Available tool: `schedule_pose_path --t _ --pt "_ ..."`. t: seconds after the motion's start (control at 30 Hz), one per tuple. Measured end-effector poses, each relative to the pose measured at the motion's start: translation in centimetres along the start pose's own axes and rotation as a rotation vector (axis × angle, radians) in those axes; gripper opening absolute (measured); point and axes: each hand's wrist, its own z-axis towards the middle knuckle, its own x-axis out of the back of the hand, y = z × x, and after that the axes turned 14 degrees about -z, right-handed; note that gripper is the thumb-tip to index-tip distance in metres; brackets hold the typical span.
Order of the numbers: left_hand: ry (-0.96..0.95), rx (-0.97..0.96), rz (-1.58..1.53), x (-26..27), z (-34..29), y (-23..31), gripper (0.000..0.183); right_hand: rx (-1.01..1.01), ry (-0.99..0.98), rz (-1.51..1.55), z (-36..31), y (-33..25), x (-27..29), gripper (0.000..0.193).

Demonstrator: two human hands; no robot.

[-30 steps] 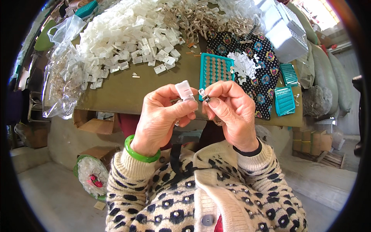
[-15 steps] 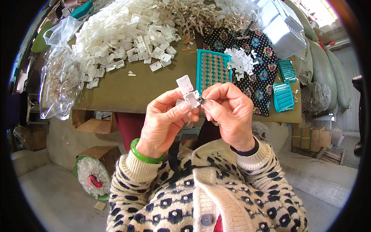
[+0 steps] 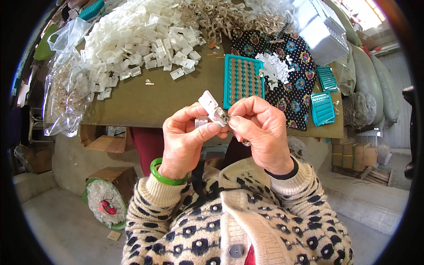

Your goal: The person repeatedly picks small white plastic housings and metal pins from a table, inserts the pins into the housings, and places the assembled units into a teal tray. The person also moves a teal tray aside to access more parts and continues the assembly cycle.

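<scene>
My left hand (image 3: 185,134) is closed around a small white plastic case (image 3: 208,105), holding it up over the table's front edge. Another white piece (image 3: 201,121) sits between the same hand's fingers. My right hand (image 3: 260,132) pinches at a small dark metallic part (image 3: 224,116) against the case's right end. A shiny bit (image 3: 246,142) shows under the right hand's curled fingers, too small to name. Just beyond the hands lies a teal tray (image 3: 227,81) with rows of round brownish discs (image 3: 245,79).
A large heap of white plastic cases (image 3: 132,39) covers the table's far left. Clear, brownish strap-like pieces (image 3: 221,20) lie at the back. Small white pieces (image 3: 276,68) rest on a patterned black cloth (image 3: 298,88). Smaller teal trays (image 3: 323,108) stand at right, a plastic bag (image 3: 66,97) at left.
The white case has turned and tilted in my left hand, now seen more edge-on. My right fingers stay pinched at its end, a little lower and closer to it.
</scene>
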Motion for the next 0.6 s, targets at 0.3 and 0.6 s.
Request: schedule_pose_path --t 0.3,0.6 --pt "-0.031 -0.143 0.077 -0.53 -0.04 0.02 0.02 -0.099 0.065 -0.079 -0.12 -0.05 -0.86 0.01" --pt "-0.063 -0.169 0.155 -0.09 0.0 0.2 0.021 -0.107 0.036 -0.069 0.13 0.04 -0.86 0.011"
